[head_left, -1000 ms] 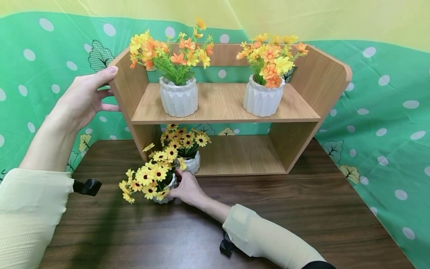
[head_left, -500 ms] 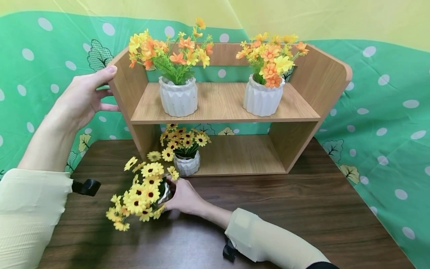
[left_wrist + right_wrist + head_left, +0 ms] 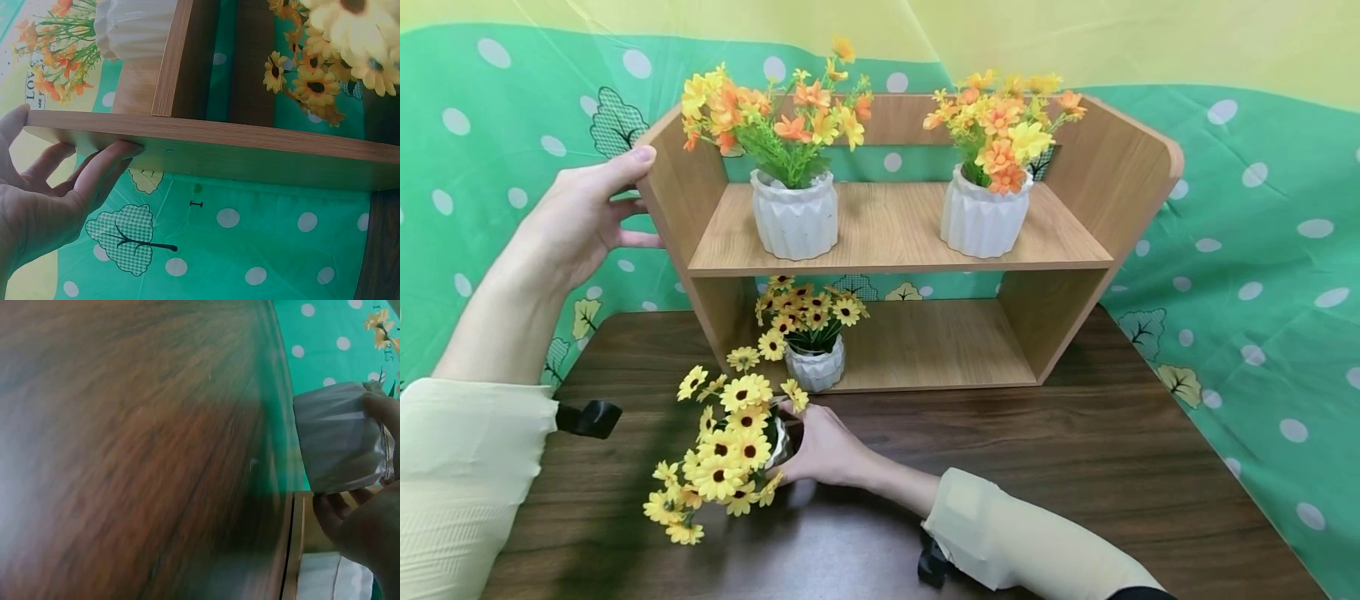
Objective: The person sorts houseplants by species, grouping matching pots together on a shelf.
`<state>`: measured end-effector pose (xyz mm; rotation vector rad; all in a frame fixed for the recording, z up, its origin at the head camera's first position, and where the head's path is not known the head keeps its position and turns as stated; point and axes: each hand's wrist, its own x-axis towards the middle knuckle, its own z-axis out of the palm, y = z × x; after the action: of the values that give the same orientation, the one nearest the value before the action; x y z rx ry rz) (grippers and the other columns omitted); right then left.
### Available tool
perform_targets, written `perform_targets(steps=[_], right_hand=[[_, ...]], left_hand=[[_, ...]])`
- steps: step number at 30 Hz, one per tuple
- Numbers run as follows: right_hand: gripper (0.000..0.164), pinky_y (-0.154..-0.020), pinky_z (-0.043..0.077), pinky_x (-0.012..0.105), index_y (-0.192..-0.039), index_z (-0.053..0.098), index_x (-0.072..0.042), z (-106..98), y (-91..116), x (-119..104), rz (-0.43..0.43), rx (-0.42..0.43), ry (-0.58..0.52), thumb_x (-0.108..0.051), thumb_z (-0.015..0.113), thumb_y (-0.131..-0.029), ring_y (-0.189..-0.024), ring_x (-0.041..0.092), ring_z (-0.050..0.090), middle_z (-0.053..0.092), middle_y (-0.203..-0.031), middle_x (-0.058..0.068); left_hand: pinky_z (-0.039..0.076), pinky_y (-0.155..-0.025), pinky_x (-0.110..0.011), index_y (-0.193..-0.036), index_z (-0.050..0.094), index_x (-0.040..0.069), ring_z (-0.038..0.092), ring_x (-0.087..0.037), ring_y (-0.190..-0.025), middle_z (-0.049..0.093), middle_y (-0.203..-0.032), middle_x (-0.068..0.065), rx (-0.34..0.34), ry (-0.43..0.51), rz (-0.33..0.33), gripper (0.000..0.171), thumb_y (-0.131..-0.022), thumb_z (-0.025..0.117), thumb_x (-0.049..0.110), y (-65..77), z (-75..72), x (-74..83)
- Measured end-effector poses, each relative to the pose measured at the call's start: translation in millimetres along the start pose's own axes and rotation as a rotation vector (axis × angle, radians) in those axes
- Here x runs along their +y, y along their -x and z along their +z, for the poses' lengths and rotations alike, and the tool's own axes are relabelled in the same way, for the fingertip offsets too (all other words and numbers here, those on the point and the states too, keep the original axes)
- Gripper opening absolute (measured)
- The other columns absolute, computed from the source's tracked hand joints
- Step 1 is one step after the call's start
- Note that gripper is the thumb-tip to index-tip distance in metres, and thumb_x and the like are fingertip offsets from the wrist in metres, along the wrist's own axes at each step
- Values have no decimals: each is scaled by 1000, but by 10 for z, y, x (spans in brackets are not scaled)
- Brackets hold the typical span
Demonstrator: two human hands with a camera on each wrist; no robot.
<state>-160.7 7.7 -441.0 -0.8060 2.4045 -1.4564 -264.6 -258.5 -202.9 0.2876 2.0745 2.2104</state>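
Note:
My right hand [image 3: 831, 450] grips a white fluted flowerpot [image 3: 781, 443] with yellow daisies [image 3: 730, 450], in front of the wooden shelf [image 3: 880, 387]. This pot tilts so that the blooms lean left and toward me; in the right wrist view its base looks apart from the table. My left hand [image 3: 576, 221] holds the shelf's left side panel [image 3: 262, 159], thumb at the front edge and fingers against the outer face. A second daisy pot [image 3: 815, 369] stands at the left end of the lower shelf, just behind the held one.
Two white pots [image 3: 795, 218] of orange and yellow flowers stand on the upper shelf, one left and one right [image 3: 985, 218]. The shelf sits at the back of a dark wooden table [image 3: 925, 442]. Green dotted cloth [image 3: 1247, 275] hangs behind and beside it.
My right hand has drawn the daisy pot away from the lower shelf toward me and tipped it left, then shifted it slightly right. My left hand keeps its hold on the shelf.

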Motion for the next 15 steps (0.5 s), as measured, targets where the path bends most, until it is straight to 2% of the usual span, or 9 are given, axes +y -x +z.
perform_targets(steps=[5, 11, 15], right_hand=[[77, -113, 49, 29, -135, 64, -8, -119, 38, 30, 8, 3, 7, -16, 96, -66, -122, 15, 66, 70, -135, 12], [88, -126, 35, 37, -143, 57, -2, -276, 79, 63, 47, -12, 10, -16, 95, -66, -144, 22, 52, 59, -147, 17], [87, -128, 32, 42, -141, 57, 4, -367, 99, 96, 67, -21, 9, -16, 95, -65, -146, 25, 49, 57, -148, 20]], left_hand=[[66, -69, -38, -153, 49, 19, 50, -22, -125, 35, -158, 4, 0, 2, 0, 54, -102, 64, 33, 7, -7, -4], [66, -70, -37, -153, 48, 18, 49, -23, -127, 34, -159, 4, -1, 3, 4, 55, -103, 64, 33, 14, -9, 4], [66, -69, -36, -155, 46, 19, 45, -24, -130, 31, -160, 4, 8, -9, 4, 57, -103, 64, 34, 21, -9, 9]])
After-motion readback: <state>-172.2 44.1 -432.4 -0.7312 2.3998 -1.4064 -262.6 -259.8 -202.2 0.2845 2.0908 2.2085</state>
